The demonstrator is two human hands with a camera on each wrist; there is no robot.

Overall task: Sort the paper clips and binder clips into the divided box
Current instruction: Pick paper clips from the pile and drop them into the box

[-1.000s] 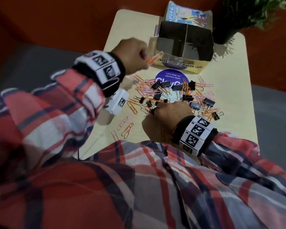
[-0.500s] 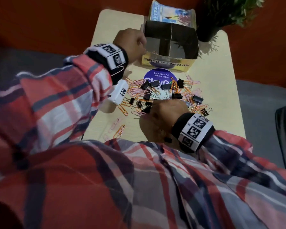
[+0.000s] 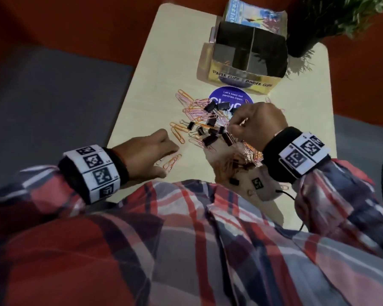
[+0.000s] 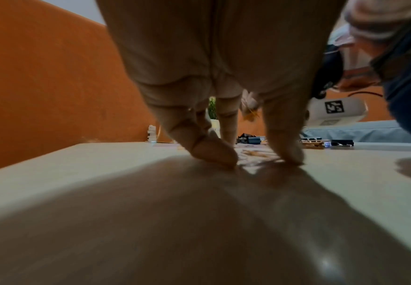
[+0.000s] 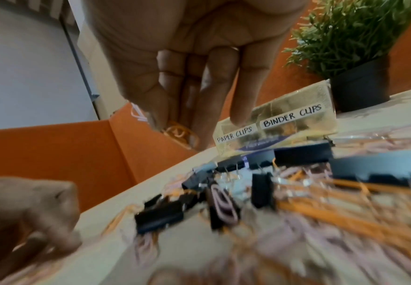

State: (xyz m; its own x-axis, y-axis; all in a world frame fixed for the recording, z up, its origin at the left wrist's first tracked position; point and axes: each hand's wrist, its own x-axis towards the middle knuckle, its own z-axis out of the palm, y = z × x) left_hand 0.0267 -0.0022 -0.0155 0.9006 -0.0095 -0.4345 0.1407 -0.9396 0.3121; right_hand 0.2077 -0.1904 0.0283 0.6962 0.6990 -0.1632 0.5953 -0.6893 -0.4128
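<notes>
A mixed pile of orange and pink paper clips [image 3: 199, 107] and black binder clips [image 3: 210, 138] lies mid-table. Behind it stands the divided box [image 3: 237, 79], labelled PAPER CLIPS on the left and BINDER CLIPS on the right. My right hand [image 3: 230, 127] hovers over the pile's right side, thumb and fingers pinching an orange paper clip [image 5: 177, 133]. My left hand [image 3: 170, 161] is down at the pile's near-left edge. Its thumb and fingertips [image 4: 285, 154] press the table on either side of a few loose paper clips [image 4: 255, 154], without closing on them.
A round purple sticker [image 3: 228, 98] lies between pile and box. A potted plant [image 3: 332, 23] stands at the back right and a printed flap [image 3: 254, 16] rises behind the box. The table [image 3: 164, 51] ends close to my left hand.
My left hand carried an orange clip to the box and has come back down to the near-left clips. My right hand has lifted off the pile, pinching a clip.
</notes>
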